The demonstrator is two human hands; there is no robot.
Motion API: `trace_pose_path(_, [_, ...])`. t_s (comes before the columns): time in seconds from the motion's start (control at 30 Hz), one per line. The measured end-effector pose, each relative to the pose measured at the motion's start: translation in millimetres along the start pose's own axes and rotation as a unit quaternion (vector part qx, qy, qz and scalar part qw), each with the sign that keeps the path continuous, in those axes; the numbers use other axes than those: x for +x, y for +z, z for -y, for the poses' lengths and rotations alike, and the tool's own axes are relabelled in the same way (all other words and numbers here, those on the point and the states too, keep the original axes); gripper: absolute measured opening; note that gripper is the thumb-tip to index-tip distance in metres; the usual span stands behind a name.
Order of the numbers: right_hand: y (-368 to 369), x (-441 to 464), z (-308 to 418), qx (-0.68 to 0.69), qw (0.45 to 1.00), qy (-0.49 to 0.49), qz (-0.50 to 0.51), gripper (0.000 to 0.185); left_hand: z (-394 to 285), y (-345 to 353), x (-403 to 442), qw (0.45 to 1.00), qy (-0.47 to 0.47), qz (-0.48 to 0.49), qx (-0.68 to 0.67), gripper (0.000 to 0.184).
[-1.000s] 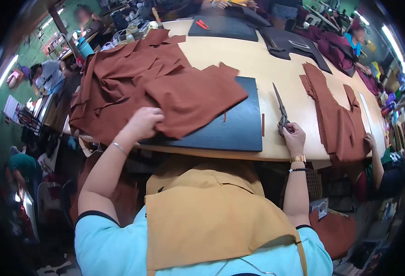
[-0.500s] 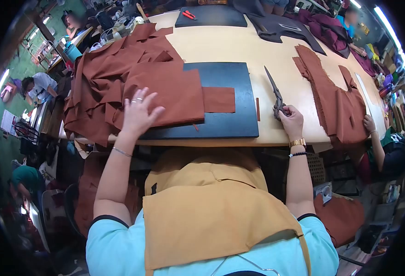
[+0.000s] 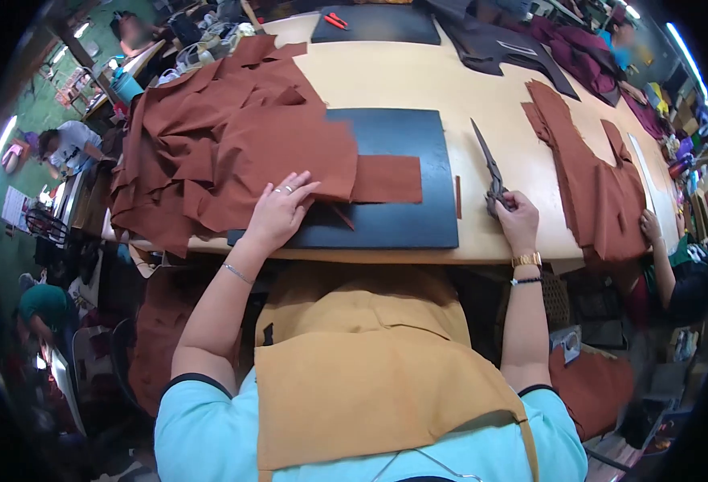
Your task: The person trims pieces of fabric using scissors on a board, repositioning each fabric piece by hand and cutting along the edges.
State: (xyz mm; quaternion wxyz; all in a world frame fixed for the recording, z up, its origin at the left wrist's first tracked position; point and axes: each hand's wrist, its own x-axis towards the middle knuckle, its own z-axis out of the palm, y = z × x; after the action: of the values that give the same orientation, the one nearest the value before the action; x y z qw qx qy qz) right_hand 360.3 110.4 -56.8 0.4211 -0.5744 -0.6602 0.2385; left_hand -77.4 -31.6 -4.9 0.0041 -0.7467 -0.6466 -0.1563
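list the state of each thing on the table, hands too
left hand, at the pile's near edge, grip unclear
right hand, closed on the scissors' handles
scissors, blades seemingly shut, pointing away
rust cloth pile, rumpled, partly over the board
dark board, flat, partly covered
small rust piece, flat on the board
red tool, lying down

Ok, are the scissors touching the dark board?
Apart: the head view shows bare tabletop between the scissors and the right edge of the dark board.
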Motion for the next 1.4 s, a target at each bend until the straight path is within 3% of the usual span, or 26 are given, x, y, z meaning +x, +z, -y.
trace_pose_path(0.1, [-1, -1, 10, -0.004, 1.0, -0.001, 0.006, 0.019, -6, -37, 9, 0.981, -0.092, 0.02, -0.167, 0.03])
trace_pose_path(0.2, [0, 2, -3, -0.011, 1.0, -0.004, 0.01, 0.017, 28, -64, 22, 0.98, -0.074, -0.004, -0.182, 0.028])
trace_pose_path(0.27, [3, 2, -4, -0.009, 1.0, -0.004, 0.011, 0.016, 68, -88, 39, 0.974, -0.087, -0.079, -0.191, 0.039])
trace_pose_path(0.3, [1, 1, -1, -0.004, 1.0, -0.003, 0.012, 0.016, 103, -102, 48, 0.981, -0.089, -0.124, -0.117, 0.041])
trace_pose_path(0.37, [-2, 1, 7, -0.009, 1.0, 0.006, 0.021, 0.015, 160, -158, 68, 0.965, -0.149, -0.187, -0.111, 0.038])
trace_pose_path(0.4, [-1, 1, 4, 0.0, 1.0, 0.001, 0.021, 0.015, 191, -185, 70, 0.936, -0.245, -0.253, -0.026, 0.034])
trace_pose_path(0.47, [1, 3, -7, 0.018, 1.0, -0.008, 0.018, 0.015, 282, -211, 56, 0.877, -0.209, -0.402, -0.157, 0.042])
trace_pose_path(0.53, [1, 4, -12, 0.024, 1.0, -0.001, 0.018, 0.015, 306, -205, 48, 0.742, -0.391, -0.541, 0.064, 0.064])
trace_pose_path(0.6, [2, 5, -10, 0.017, 1.0, -0.004, 0.013, 0.016, 289, -180, 34, 0.772, -0.393, -0.487, 0.108, 0.08])
trace_pose_path(0.67, [-1, 1, 2, -0.007, 1.0, -0.01, 0.002, 0.017, 245, -134, 24, 0.852, -0.305, -0.396, 0.155, 0.079])
trace_pose_path(0.7, [0, -1, 6, -0.002, 1.0, -0.012, 0.007, 0.018, 209, -109, 21, 0.883, -0.335, -0.313, 0.101, 0.077])
trace_pose_path(0.8, [-4, -2, 16, -0.028, 1.0, -0.005, 0.004, 0.023, 111, -40, 10, 0.959, -0.262, -0.099, 0.044, 0.07])
trace_pose_path(0.93, [0, 2, -4, -0.009, 1.0, -0.008, -0.013, 0.025, 32, 4, 18, 0.97, -0.216, 0.095, 0.055, 0.071])
trace_pose_path(1.07, [-20, 31, -15, -0.079, 0.989, 0.118, -0.039, 0.023, 56, 7, 41, 0.964, -0.244, 0.081, 0.068, 0.07])
trace_pose_path(1.17, [-45, 45, -19, -0.269, 0.96, 0.079, 0.016, 0.026, 118, 5, 47, 0.949, -0.307, 0.065, 0.041, 0.071])
trace_pose_path(1.27, [-44, 39, 37, -0.392, 0.917, 0.076, 0.013, 0.03, 177, 12, 45, 0.928, -0.362, 0.082, 0.041, 0.073])
trace_pose_path(1.33, [-23, 34, 46, -0.281, 0.955, -0.092, 0.033, 0.04, 191, 13, 47, 0.922, -0.374, 0.086, 0.049, 0.073])
trace_pose_path(1.4, [21, 22, 39, -0.288, 0.905, -0.284, 0.134, 0.054, 190, 13, 61, 0.908, -0.403, 0.109, 0.043, 0.074])
